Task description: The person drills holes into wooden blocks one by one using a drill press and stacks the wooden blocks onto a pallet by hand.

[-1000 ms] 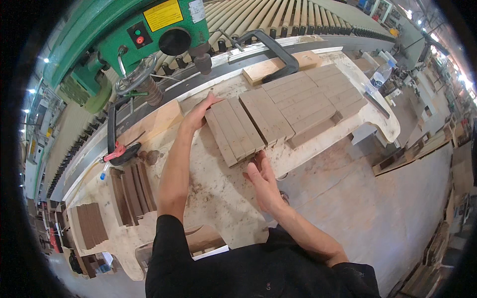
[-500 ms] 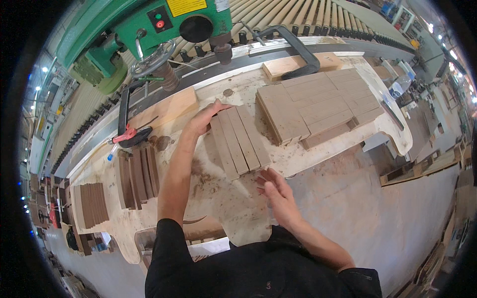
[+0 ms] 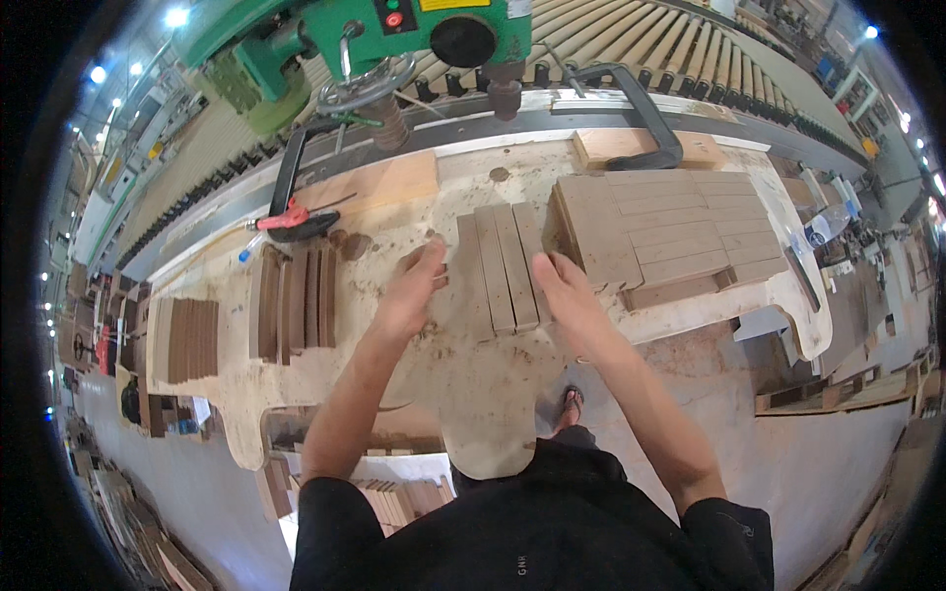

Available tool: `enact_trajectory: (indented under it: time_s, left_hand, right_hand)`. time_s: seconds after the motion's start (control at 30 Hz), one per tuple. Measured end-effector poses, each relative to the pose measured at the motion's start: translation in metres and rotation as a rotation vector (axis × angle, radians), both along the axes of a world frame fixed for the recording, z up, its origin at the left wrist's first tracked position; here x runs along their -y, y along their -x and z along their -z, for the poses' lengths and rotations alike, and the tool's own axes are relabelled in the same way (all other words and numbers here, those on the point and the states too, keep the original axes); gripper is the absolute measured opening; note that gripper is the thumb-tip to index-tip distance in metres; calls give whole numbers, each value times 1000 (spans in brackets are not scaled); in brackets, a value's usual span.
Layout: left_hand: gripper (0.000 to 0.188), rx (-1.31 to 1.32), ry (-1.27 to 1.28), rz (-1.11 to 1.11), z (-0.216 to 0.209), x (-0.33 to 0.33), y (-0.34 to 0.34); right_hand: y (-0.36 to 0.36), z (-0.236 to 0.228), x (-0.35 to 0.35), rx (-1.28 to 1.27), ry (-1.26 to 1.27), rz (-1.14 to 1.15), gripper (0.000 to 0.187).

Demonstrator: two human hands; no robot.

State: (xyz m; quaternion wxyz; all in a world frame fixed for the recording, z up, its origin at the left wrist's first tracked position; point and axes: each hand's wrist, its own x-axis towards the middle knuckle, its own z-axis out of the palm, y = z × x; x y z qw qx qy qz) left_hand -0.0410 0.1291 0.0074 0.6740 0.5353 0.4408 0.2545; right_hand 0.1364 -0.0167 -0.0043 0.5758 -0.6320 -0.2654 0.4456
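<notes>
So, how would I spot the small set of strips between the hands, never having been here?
Start at the big green machine up top, then look down to the pale board. Between the left hand and right hand lie a few brown strips, side by side. They form a far smaller group than the broad stack to their right.

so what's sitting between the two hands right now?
A small group of brown strips, in the head view. Pale worktop shows between them and the left hand; whether the right hand touches them, I can't tell.
</notes>
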Motion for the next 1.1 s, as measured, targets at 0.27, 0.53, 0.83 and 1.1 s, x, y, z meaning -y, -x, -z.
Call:
enact_trajectory:
  time_s: [0.27,0.53,0.83,1.1]
  left_hand:
    - [58,-28,20,342,-2,8,-22]
    - [55,49,-33,260,-7,24,-26]
    - [66,348,-58,77,-4,43,-21]
    - [70,601,-250,126,-37,43,3]
  right_hand:
    - [-11,2,-49,-111,58,-22,46]
    - [0,-11,-47,196,58,-47,31]
    - [13,-14,-32,294,-224,-15,44]
    - [10,-22,-26,293,-664,-124,86]
